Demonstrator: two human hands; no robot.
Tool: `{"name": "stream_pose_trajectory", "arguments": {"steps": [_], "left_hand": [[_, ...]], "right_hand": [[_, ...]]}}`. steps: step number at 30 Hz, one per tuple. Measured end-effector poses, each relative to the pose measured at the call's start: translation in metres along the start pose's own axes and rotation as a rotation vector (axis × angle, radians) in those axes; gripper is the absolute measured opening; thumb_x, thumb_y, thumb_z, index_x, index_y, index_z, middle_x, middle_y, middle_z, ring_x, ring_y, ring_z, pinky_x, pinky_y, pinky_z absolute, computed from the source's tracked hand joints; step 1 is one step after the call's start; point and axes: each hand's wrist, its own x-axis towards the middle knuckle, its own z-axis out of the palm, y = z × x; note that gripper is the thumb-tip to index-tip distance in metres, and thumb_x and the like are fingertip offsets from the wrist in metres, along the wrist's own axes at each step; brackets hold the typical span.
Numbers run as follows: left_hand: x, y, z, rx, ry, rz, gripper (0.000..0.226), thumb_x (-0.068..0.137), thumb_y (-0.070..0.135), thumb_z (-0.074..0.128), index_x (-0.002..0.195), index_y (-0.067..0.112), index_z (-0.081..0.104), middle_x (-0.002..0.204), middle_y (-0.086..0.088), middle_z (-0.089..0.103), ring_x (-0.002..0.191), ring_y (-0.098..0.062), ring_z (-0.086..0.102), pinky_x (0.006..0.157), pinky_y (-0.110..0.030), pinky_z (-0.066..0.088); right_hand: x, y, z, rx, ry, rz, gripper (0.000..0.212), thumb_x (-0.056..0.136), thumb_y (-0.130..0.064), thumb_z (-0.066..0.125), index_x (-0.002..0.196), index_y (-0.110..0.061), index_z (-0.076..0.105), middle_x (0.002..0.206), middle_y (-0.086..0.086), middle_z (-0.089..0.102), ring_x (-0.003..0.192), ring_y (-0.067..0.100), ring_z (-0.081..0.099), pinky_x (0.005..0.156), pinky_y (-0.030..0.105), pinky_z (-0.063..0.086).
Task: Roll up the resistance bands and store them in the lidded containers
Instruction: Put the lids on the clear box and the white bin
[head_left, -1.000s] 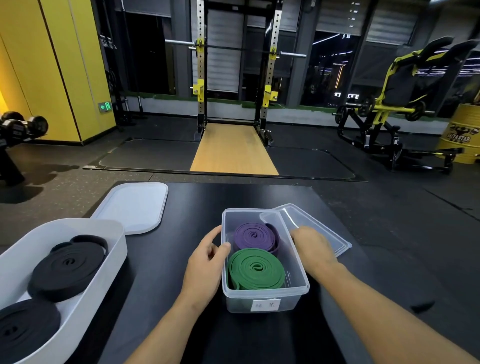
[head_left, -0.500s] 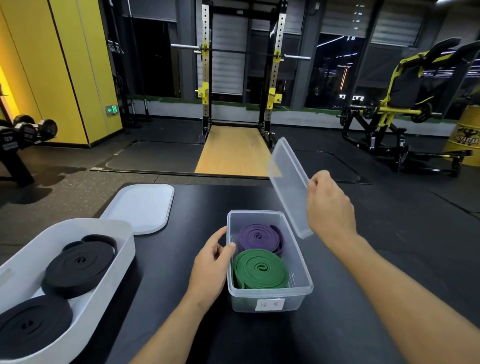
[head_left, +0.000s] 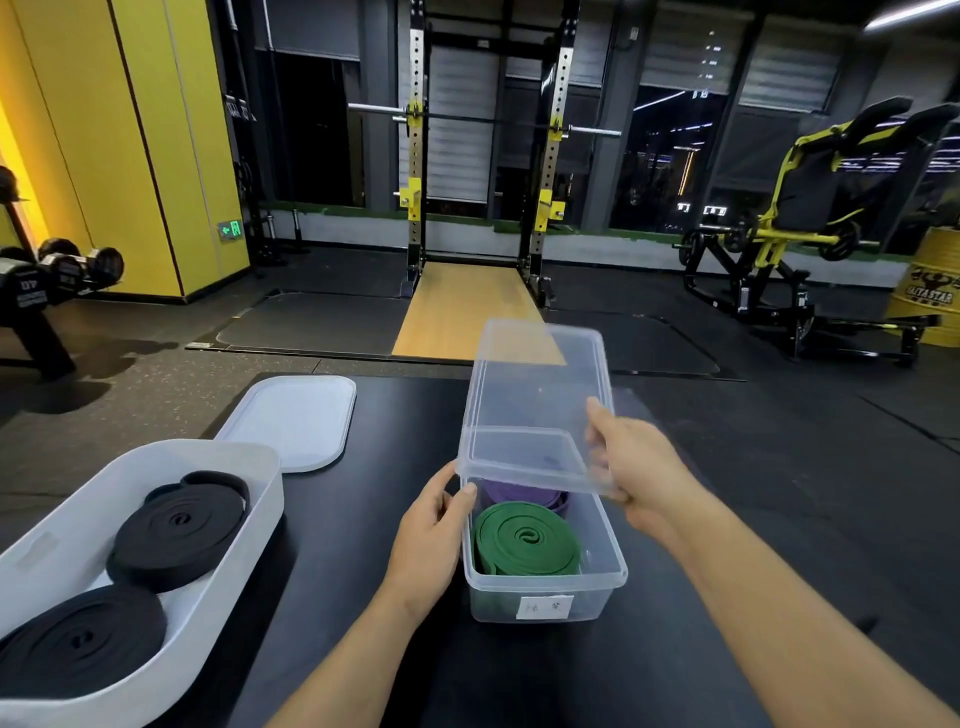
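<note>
Just over the clear container (head_left: 545, 597) a clear lid (head_left: 535, 410) hangs tilted, its near edge low above the far half of the box and its far edge raised toward the room. The right hand (head_left: 634, 478) pinches the lid's right side near the front corner, thumb on top and fingers curled beneath, blurred through the plastic. The left hand (head_left: 428, 540) grips the container's left wall, thumb up at the rim beside the lid's near corner. Inside, a coiled green band (head_left: 524, 538) lies uncovered at the front; a coiled purple band (head_left: 524, 493) behind it sits half under the lid. A paper label (head_left: 544, 607) is on the front wall. To the left on the black table (head_left: 727, 519) stands a white tub (head_left: 156, 457) holding two coiled black bands (head_left: 179, 527), with a white lid (head_left: 293, 421) lying flat behind it. Beyond are a squat rack (head_left: 415, 156), dumbbells (head_left: 62, 270) and a yellow barrel (head_left: 930, 296).
</note>
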Motion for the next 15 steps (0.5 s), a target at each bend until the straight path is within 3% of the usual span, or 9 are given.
{"name": "stream_pose_trajectory", "arguments": {"steps": [3,6,9,11,13,15], "left_hand": [[-0.006,0.01,0.0,-0.038,-0.036,0.012,0.028,0.108,0.034,0.051,0.128,0.046,0.067,0.117,0.025,0.073,0.109,0.007,0.066,0.085,-0.014,0.049],[-0.004,0.006,-0.001,-0.063,-0.03,-0.009,0.035,0.114,0.026,0.039,0.13,0.038,0.067,0.116,0.021,0.075,0.103,0.006,0.069,0.077,-0.009,0.051],[-0.003,0.004,-0.001,-0.062,-0.025,-0.041,0.04,0.115,0.028,0.032,0.134,0.037,0.066,0.086,0.007,0.07,0.071,0.0,0.066,0.065,-0.012,0.051],[-0.004,0.009,-0.002,-0.064,-0.053,-0.046,0.039,0.114,0.031,0.033,0.134,0.037,0.066,0.07,0.01,0.061,0.061,-0.003,0.059,0.06,-0.017,0.05],[-0.005,0.012,-0.002,-0.056,-0.07,-0.015,0.031,0.111,0.037,0.044,0.135,0.041,0.064,0.084,0.015,0.071,0.073,-0.002,0.067,0.069,-0.018,0.054],[-0.004,0.009,-0.003,0.016,-0.06,0.015,0.036,0.102,0.05,0.057,0.137,0.051,0.059,0.115,0.002,0.074,0.103,-0.01,0.071,0.093,-0.03,0.058]], "right_hand": [[-0.01,0.011,-0.008,-0.145,-0.103,0.092,0.047,0.107,-0.045,0.048,0.068,-0.02,0.042,0.047,-0.009,0.029,0.039,0.011,0.021,0.039,0.02,0.017],[-0.014,0.02,-0.015,-0.553,-0.078,0.054,0.049,0.105,-0.051,0.045,0.067,-0.019,0.041,0.054,-0.004,0.039,0.046,0.017,0.033,0.047,0.024,0.025],[-0.018,0.028,-0.016,-0.99,0.007,0.019,0.056,0.101,-0.062,0.035,0.075,-0.017,0.053,0.08,0.002,0.06,0.073,0.025,0.056,0.065,0.033,0.043],[-0.022,0.032,-0.015,-1.128,0.055,-0.013,0.06,0.101,-0.065,0.028,0.086,-0.017,0.06,0.089,0.003,0.061,0.086,0.029,0.059,0.075,0.037,0.045],[-0.024,0.034,-0.014,-1.182,0.062,-0.029,0.061,0.101,-0.065,0.024,0.087,-0.017,0.059,0.085,0.001,0.058,0.087,0.028,0.059,0.075,0.037,0.044],[-0.024,0.034,-0.014,-1.226,0.048,-0.02,0.061,0.102,-0.065,0.022,0.087,-0.018,0.057,0.082,0.0,0.055,0.087,0.028,0.058,0.075,0.036,0.042]]}}
